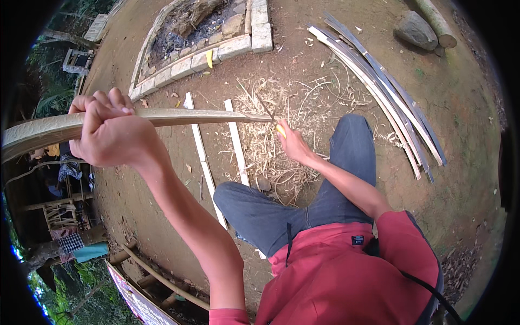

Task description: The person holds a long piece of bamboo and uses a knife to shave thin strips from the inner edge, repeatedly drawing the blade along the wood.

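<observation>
left hand (105, 132) gripping bamboo strip (195, 116), right hand (290, 142) at tip

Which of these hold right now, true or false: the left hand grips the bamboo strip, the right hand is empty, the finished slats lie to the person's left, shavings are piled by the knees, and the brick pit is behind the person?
1. The left hand grips the long bamboo strip. True.
2. The right hand is empty. False: it holds a yellow-handled knife at the strip's far end.
3. The bundle of slats lies to the person's left. False: it lies on the dirt to the right, past the right knee.
4. Shavings are piled on the ground by the knees. True.
5. The brick-edged pit is behind the person. False: it is ahead, beyond the strip.
</observation>
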